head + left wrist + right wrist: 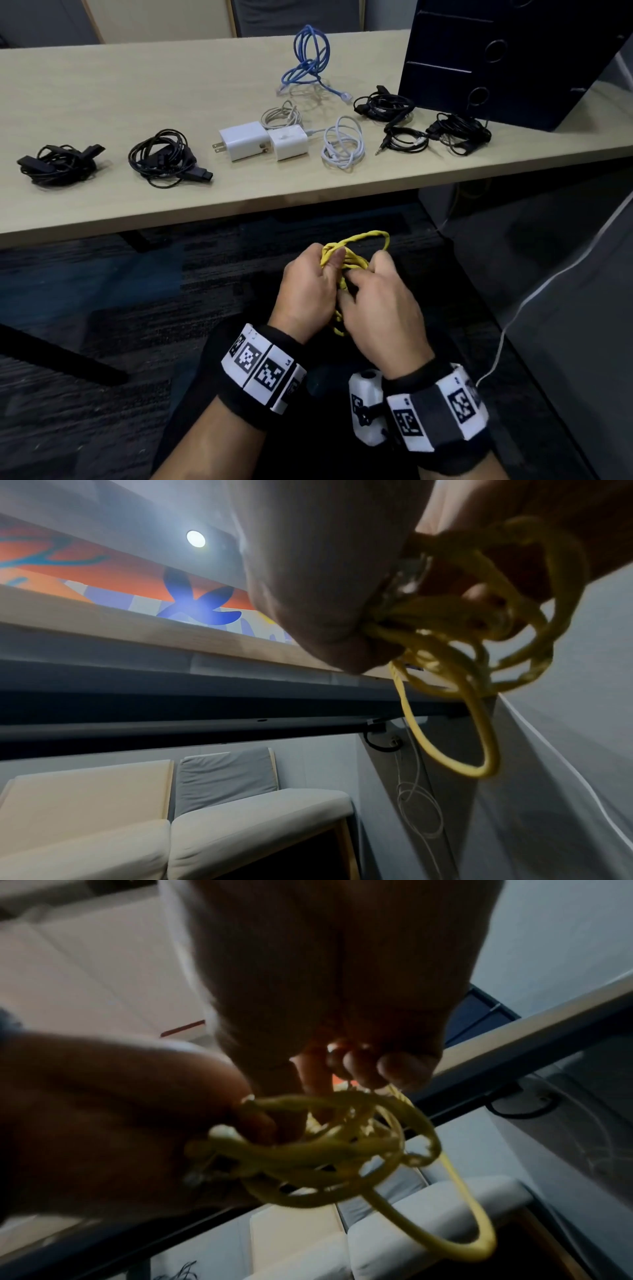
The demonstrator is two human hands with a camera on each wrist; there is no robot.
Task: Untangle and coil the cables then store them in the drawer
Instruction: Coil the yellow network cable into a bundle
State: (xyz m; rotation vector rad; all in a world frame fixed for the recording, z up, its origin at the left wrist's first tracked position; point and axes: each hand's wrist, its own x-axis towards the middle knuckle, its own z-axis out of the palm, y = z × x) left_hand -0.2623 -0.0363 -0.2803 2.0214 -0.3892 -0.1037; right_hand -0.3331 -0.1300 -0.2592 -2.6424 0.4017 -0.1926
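Below the near edge of the table (137, 212), in front of the person's lap, the yellow cable (346, 260) is bunched between both hands. The left hand (308, 294) has its fingers curled round one side of the bundle, thumb pressed on top of the strands; the right hand (380, 308) curls its fingers into the other side, and the right wrist view shows fingertips (404, 1069) hooked among the loops. One loop arches up above the knuckles and a longer one (472, 750) hangs free beneath the hands.

This looks like the untangling or coiling step for this one cable; the loops are uneven and cross each other, so it is not yet a neat coil. The next move probably calls for finding a free end, which I cannot clearly pick out, and feeding the slack round evenly while one hand keeps hold of the gathered turns.

On the table beyond the yellow cable lie several bundles: two black cable bundles (58, 164) far to its left, white chargers (263, 140) and a white cable (342, 144) straight ahead, a blue cable (308, 58) farther back, more black cables (383, 106) ahead to the right. The dark drawer unit (513, 58) stands behind those, its drawers seemingly closed.
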